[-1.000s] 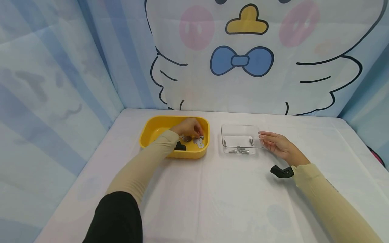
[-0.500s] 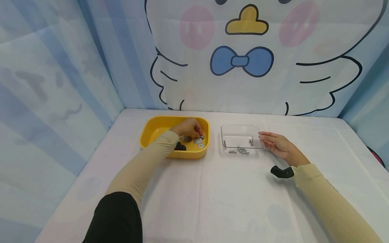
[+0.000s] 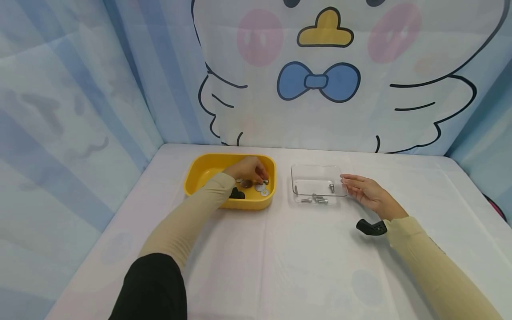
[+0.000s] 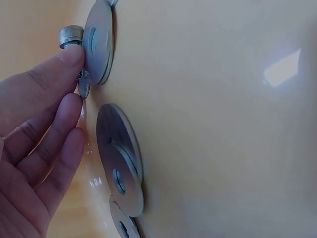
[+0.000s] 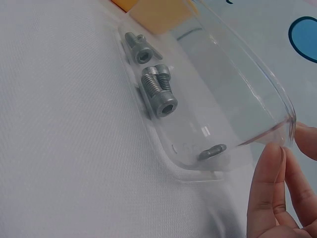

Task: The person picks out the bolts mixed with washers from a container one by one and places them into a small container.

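My left hand [image 3: 250,169] reaches into the yellow bin [image 3: 200,171] and pinches a socket-head screw [image 4: 71,35] between thumb and fingertips. Beside the fingers, in the left wrist view, a large washer [image 4: 99,42] stands tilted on the bin's surface. Overlapping washers [image 4: 121,181] lie farther along. At the right end of the clear plastic box [image 3: 293,178], my right hand [image 3: 367,192] touches the wall with fairly straight fingers. Several screws [image 5: 158,91] lie along that box's near side. A single screw [image 3: 331,188] sits by its right end.
Both containers stand side by side on a white-covered table [image 3: 304,258], the yellow one to the left. A printed cloth backdrop [image 3: 256,115] rises behind the table, with a curtain [image 3: 72,155] on the left. A black mount [image 3: 372,227] sits at the right wrist.
The left fingers shift very slightly over the metal parts in the yellow bin. My right hand and both containers stay where they were.
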Demonstrator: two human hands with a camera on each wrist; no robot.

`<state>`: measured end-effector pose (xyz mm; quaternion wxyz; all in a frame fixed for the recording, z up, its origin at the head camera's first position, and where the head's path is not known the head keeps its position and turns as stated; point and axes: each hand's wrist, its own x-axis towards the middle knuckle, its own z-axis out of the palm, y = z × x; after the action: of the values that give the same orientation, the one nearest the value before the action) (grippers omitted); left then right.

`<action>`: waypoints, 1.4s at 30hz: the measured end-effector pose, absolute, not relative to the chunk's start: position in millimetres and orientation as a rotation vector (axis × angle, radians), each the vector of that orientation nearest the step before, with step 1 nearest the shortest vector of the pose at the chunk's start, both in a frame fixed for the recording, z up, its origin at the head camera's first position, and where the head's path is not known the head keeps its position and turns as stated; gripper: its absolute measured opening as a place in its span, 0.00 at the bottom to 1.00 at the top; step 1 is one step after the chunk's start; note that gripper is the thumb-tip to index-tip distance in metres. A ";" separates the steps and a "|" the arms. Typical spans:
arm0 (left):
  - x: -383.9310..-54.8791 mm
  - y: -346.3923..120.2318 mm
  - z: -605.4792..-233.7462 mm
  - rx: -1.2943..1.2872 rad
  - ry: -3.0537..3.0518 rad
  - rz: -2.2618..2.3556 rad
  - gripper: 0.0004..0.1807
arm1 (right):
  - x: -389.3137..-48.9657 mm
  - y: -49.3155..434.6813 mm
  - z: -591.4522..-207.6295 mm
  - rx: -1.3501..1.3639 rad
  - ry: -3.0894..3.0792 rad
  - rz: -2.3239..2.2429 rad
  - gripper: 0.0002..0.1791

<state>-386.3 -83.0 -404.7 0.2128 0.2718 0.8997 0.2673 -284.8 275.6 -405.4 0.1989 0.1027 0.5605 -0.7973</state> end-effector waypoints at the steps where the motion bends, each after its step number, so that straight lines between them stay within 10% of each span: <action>1: -386.0 -83.2 -404.8 0.749 2.491 0.755 0.09 | -284.8 275.6 -405.4 0.288 1.568 -2.231 0.09; 42: -388.4 -86.4 -407.0 0.703 2.545 0.740 0.05 | -284.2 274.9 -404.4 0.303 1.586 -2.210 0.09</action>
<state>-388.4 -86.4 -407.0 0.1986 0.2514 0.9096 0.2645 -284.2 274.9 -404.4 0.2008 0.1083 0.5677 -0.7910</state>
